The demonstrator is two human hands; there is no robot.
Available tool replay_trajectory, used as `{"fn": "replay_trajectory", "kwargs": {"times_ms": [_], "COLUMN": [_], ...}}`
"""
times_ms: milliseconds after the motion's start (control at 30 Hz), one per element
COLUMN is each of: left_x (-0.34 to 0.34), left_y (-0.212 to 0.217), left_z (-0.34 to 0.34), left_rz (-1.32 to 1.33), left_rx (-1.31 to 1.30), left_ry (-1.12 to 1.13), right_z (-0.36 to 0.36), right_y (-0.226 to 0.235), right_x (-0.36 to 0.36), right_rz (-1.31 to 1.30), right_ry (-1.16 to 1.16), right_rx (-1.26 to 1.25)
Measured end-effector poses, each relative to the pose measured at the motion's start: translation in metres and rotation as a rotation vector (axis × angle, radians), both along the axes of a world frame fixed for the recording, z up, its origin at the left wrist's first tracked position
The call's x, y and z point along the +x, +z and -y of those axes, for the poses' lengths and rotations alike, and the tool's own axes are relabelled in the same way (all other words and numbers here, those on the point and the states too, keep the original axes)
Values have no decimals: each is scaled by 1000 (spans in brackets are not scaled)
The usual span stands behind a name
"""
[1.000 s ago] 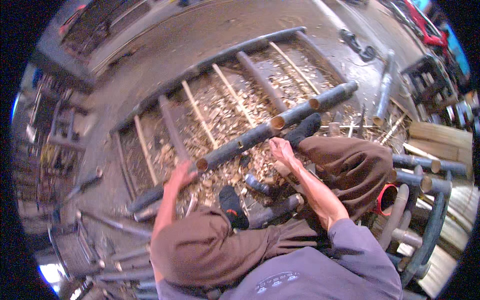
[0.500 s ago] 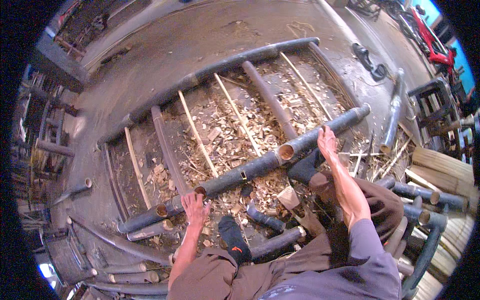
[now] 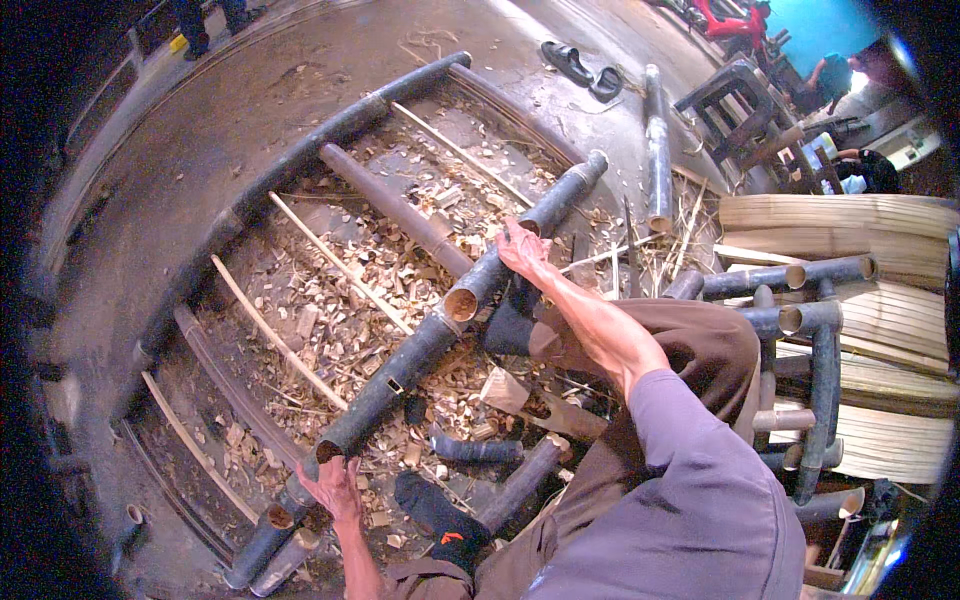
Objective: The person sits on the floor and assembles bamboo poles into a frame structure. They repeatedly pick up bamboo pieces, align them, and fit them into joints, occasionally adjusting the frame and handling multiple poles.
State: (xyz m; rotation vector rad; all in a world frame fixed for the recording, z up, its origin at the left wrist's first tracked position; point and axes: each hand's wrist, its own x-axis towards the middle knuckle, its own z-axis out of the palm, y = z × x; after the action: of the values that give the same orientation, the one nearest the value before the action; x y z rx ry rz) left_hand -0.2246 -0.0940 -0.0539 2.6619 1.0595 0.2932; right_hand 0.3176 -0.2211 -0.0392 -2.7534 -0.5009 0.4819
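A ladder-like bamboo frame lies on the ground, with dark bamboo poles along its long sides and thick brown and thin pale rungs between them. My left hand (image 3: 335,490) grips the near bamboo pole (image 3: 400,375) toward its lower left end, just beside a round hole. Farther up the same pole my right hand (image 3: 523,252) curls over it, close to another hole. Several round holes and one small rectangular slot are cut in this pole. The far pole (image 3: 225,235) lies parallel to it, untouched. The undersides of my fingers are hidden.
Wood chips (image 3: 320,275) cover the ground inside the frame. A bamboo offcut (image 3: 475,447) lies by my sock-covered foot (image 3: 440,515). Dark bamboo furniture (image 3: 825,370) and split bamboo panels (image 3: 840,215) stand at right. Sandals (image 3: 568,62) lie beyond the frame; people are in the background.
The view has swung to the right, so the frame appears more slanted and farther left. Both hands stay at about the same places on the near pole.
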Motion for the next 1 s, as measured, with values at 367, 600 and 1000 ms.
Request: {"fn": "replay_trajectory", "kwargs": {"times_ms": [367, 600, 1000], "left_x": [-98, -131, -74], "left_y": [0, -28, -3], "left_z": [-100, -99, -39], "left_rz": [-218, -179, -175], "left_rx": [1, 50, -96], "left_ry": [122, 167, 449], "right_z": [-84, -36, -18], "right_y": [51, -10, -14], "right_x": [-85, -111, -64], "right_rz": [122, 67, 62], "right_ry": [404, 586, 732], "right_rx": [-243, 189, 170]}}
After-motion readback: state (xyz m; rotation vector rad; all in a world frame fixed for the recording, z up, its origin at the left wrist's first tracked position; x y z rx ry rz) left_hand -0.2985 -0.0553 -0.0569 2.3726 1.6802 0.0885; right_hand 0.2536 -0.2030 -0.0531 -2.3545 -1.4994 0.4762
